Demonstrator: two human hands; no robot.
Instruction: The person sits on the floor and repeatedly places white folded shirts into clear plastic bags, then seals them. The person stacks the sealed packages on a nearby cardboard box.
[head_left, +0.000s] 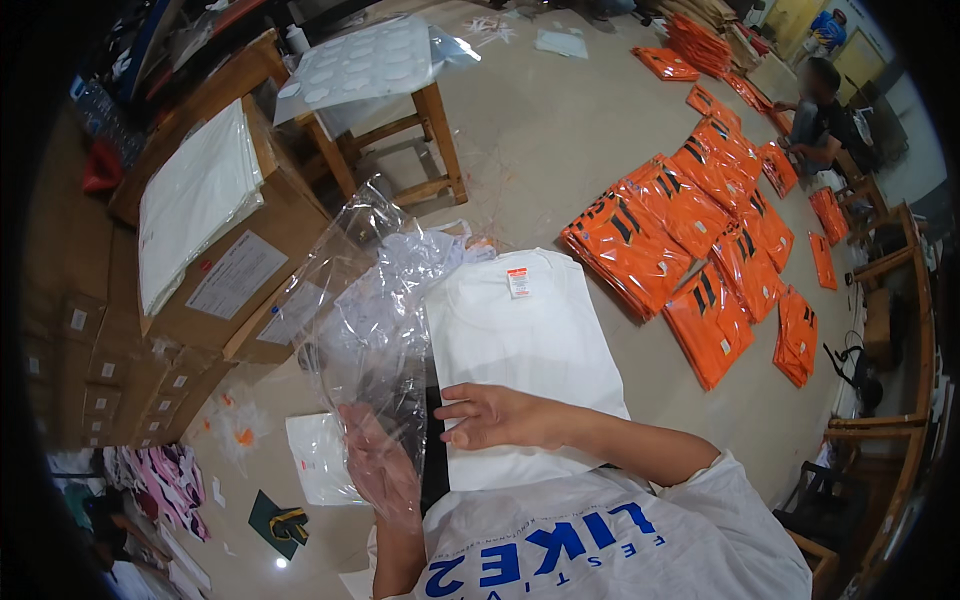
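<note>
In front of me lies a folded white T-shirt (517, 352), its neckline at the far end and an orange-and-white label inside the collar. My right hand (491, 416) is over its lower left part, fingers spread and nothing in them. To the left, my left hand (379, 454) holds up a clear plastic bag (367, 300). The film covers that hand, so its exact grip is hard to see. Crumpled clear plastic (424, 255) lies beyond the bag, against the shirt's far left edge. Another folded white garment (319, 457) rests on the floor, partly behind my left hand.
Orange garments in clear bags (630, 232) cover the floor at right. A person (817, 112) sits beyond them. Stacked cardboard boxes (225, 300) stand at left, with white packets (199, 202) on top. A wooden stool (442, 142) bears a plastic sheet (360, 64).
</note>
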